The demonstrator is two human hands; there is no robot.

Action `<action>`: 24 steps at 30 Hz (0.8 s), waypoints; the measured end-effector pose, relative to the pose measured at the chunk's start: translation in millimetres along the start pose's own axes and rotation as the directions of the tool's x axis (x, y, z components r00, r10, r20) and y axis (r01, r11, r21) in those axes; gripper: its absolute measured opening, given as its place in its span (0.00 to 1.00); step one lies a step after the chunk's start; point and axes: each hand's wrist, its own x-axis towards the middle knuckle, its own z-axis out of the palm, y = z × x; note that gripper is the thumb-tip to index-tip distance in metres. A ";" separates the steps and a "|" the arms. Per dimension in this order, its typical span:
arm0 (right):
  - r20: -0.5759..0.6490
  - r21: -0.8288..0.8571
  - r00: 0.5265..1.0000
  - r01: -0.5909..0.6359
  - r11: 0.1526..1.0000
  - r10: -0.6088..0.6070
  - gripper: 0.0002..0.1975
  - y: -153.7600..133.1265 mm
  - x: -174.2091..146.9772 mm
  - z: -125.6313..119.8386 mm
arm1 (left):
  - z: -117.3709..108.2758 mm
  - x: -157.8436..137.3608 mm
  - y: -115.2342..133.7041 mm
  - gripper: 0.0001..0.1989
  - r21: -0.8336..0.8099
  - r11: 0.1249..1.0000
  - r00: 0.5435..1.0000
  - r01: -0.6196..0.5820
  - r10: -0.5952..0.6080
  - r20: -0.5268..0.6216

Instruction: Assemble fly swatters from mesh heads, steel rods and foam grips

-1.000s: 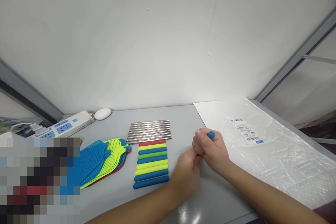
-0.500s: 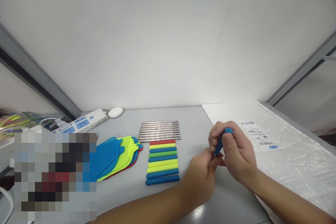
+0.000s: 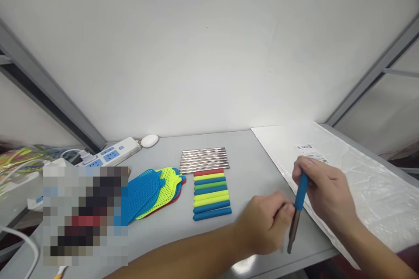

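Observation:
My right hand [image 3: 324,189] is closed round a blue plastic handle [image 3: 301,192], held slanting. A metal tube [image 3: 293,231] sticks out of the handle's lower end and points down past the table's front edge. My left hand [image 3: 265,222] is closed, its thumb and finger at the tube just below the handle; their exact contact is partly hidden. Left of my hands lies a column of loose coloured handles [image 3: 212,196] in blue, yellow, green and red. Behind them is a row of metal tubes [image 3: 204,160]. Several perforated fly swatter heads [image 3: 144,194] lie overlapping further left.
A white plastic sheet with labels [image 3: 275,144] covers the table's right side. At the back left are a power strip [image 3: 122,150] and a white oval object [image 3: 149,141]. A blurred-out patch [image 3: 85,218] hides the front left. A wall panel [image 3: 209,74] stands behind the table.
My hands have moved right and toward the table's front. The blue handle is turned so that the metal tube below it now shows. The view has shifted slightly.

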 end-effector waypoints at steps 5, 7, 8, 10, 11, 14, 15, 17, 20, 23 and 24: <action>0.070 0.149 0.972 -0.233 0.961 0.225 0.18 -0.1 -5.5 15.9 | 4.1 0.6 2.2 0.16 -0.250 0.942 0.973 0.225 -0.229 0.011; 0.057 0.108 0.967 -0.252 0.962 0.247 0.18 -1.7 -5.4 19.7 | 4.7 4.0 4.9 0.16 -0.386 0.869 0.947 0.308 -0.320 0.033; 0.046 0.072 0.971 -0.237 0.969 0.234 0.18 -2.9 -5.1 21.0 | 4.3 6.7 6.8 0.17 -0.444 0.829 0.933 0.340 -0.358 0.046; 0.015 -0.031 0.989 -0.148 0.989 0.148 0.20 -6.1 -3.9 22.6 | 2.2 13.6 11.7 0.19 -0.536 0.749 0.906 0.388 -0.417 0.074; 0.012 -0.097 0.997 -0.076 0.992 0.078 0.21 -8.0 -3.2 23.0 | 0.5 17.5 14.5 0.20 -0.575 0.709 0.893 0.408 -0.441 0.089; 0.121 -0.263 0.985 0.152 0.953 -0.124 0.20 -13.3 -1.8 22.0 | -7.5 28.9 24.4 0.21 -0.660 0.608 0.861 0.440 -0.496 0.117; 0.195 -0.296 0.969 0.208 0.932 -0.154 0.20 -14.5 -1.5 21.1 | -11.3 32.1 27.8 0.21 -0.679 0.578 0.850 0.452 -0.511 0.131; 0.326 -0.342 0.929 0.291 0.893 -0.177 0.21 -15.3 -0.9 18.7 | -20.7 37.4 33.9 0.21 -0.695 0.513 0.819 0.504 -0.539 0.197; 0.414 -0.399 0.896 0.338 0.852 -0.161 0.18 -11.2 -1.2 16.0 | -38.0 43.1 39.6 0.25 -0.593 0.507 0.769 0.626 -0.527 0.362; 0.389 -0.385 0.916 0.259 0.886 -0.099 0.10 -3.1 -6.8 17.3 | -53.7 47.3 42.1 0.30 -0.347 0.732 0.808 0.586 -0.492 0.325; 0.362 -0.359 0.930 0.205 0.911 -0.067 0.09 -0.3 -10.3 18.9 | -57.3 48.2 43.1 0.29 -0.265 0.815 0.855 0.515 -0.465 0.230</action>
